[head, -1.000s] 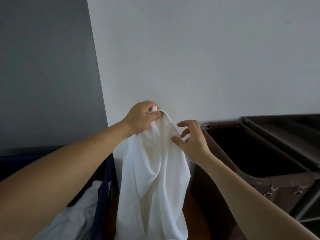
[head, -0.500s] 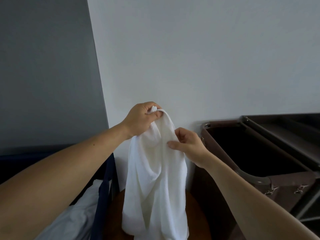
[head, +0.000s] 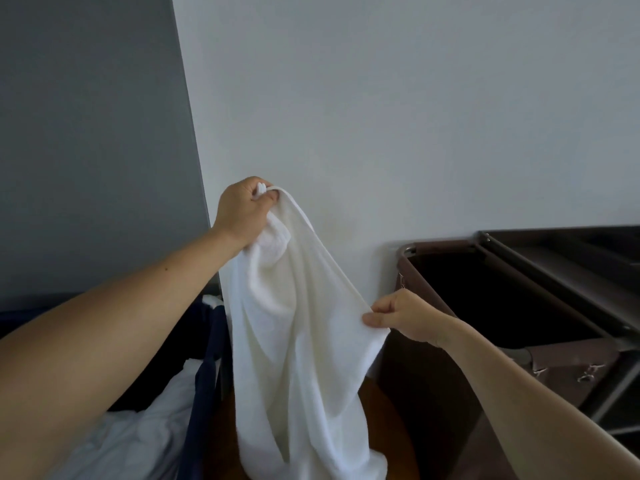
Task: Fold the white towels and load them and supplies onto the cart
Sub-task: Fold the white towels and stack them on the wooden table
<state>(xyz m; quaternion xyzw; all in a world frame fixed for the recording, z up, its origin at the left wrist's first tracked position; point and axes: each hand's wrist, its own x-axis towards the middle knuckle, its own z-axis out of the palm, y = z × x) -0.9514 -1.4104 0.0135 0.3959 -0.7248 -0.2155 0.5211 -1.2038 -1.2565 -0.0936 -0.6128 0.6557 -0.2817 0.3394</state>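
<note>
Between the two hands hangs a white terry towel [head: 294, 341]. Up high, the left hand [head: 242, 209] grips one corner in curled fingers; lower down, the right hand [head: 405, 318] pinches its edge beside a brown fabric cart bin [head: 485, 306].

Soft, dim, even daylight; slight motion blur, wide-angle bending at edges.

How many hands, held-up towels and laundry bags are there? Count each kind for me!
Hands: 2, the left hand and the right hand, both pinching the towel.
Held-up towels: 1, the white towel.
Laundry bags: 2, the navy bag on the left and the brown cart bag on the right.
Total: 5.
</note>
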